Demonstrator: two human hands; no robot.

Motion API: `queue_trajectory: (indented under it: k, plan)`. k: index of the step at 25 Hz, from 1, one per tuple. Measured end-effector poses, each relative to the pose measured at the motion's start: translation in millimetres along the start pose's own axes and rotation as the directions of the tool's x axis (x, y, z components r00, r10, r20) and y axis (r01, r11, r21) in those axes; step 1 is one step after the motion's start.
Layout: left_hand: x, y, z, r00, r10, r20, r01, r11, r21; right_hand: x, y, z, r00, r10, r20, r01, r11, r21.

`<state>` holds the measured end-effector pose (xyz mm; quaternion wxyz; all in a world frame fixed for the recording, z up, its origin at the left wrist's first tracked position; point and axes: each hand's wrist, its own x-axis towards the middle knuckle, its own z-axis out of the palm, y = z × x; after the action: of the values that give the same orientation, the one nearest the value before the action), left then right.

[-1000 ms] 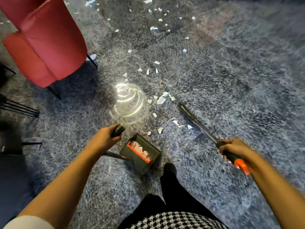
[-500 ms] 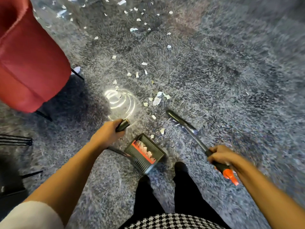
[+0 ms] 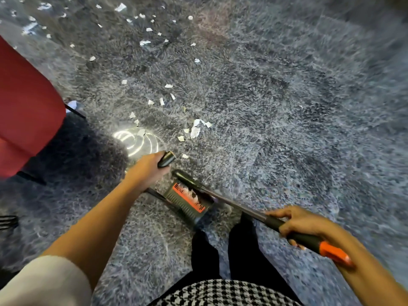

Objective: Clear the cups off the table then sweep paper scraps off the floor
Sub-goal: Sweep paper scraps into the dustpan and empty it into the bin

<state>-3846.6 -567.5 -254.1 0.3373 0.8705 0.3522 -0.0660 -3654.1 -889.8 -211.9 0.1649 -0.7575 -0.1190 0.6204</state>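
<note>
A dark dustpan (image 3: 187,203) with an orange strip stands on the grey carpet just in front of my feet. White scraps lie inside it. My left hand (image 3: 148,170) is shut on the top of the dustpan's long handle (image 3: 166,159). My right hand (image 3: 302,224) is shut on the broom handle (image 3: 238,208), near its orange end. The broom head (image 3: 183,176) rests at the mouth of the dustpan. Several white paper scraps (image 3: 195,130) lie scattered on the carpet ahead, up to the far left.
A red armchair (image 3: 26,111) on thin black legs stands at the left. A bright ringed light spot (image 3: 138,140) falls on the carpet (image 3: 287,107) just beyond my left hand. Dark metal furniture legs (image 3: 7,220) show at the left edge.
The broom head has swept back from the scraps ahead to the mouth of the dustpan, carrying scraps in. The view has shifted so the armchair sits further left.
</note>
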Motion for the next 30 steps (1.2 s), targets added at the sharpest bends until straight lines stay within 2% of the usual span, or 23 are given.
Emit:
queue_trajectory:
  k: [5, 10, 14, 18, 22, 26, 30]
  plan:
    - [-15.2, -8.2, 0.4, 0.999, -0.007, -0.037, 0.004, 0.998, -0.068, -3.4, -11.3, 2.9, 0.998, -0.023, -0.066, 0.022, 0.999, -0.025]
    - [-24.5, -20.2, -2.1, 0.984, -0.13, -0.125, 0.105, 0.977, -0.185, 33.8, -47.6, 0.9, 0.988, -0.07, -0.136, 0.059, 0.995, -0.08]
    - [-23.0, -31.1, -7.9, 0.97, -0.183, -0.158, 0.144, 0.962, -0.233, 74.7, -75.4, -1.8, 0.976, -0.115, -0.184, 0.076, 0.976, -0.202]
    - [-21.3, -40.0, -5.2, 0.958, -0.229, -0.174, 0.187, 0.956, -0.227, 96.0, -89.0, 18.1, 0.987, -0.102, -0.125, 0.057, 0.947, -0.316]
    - [-7.9, -33.5, -5.6, 0.961, -0.198, -0.191, 0.153, 0.961, -0.229, 82.4, -80.4, 29.0, 0.998, -0.053, -0.015, 0.039, 0.879, -0.476]
    - [6.0, -26.9, -12.4, 0.964, -0.198, -0.179, 0.152, 0.958, -0.243, 53.9, -77.6, 20.1, 0.998, -0.052, 0.045, 0.067, 0.899, -0.432]
    - [9.5, -32.0, -14.5, 0.964, -0.194, -0.184, 0.157, 0.968, -0.197, 32.0, -72.0, -3.1, 0.999, -0.022, 0.033, 0.031, 0.951, -0.306]
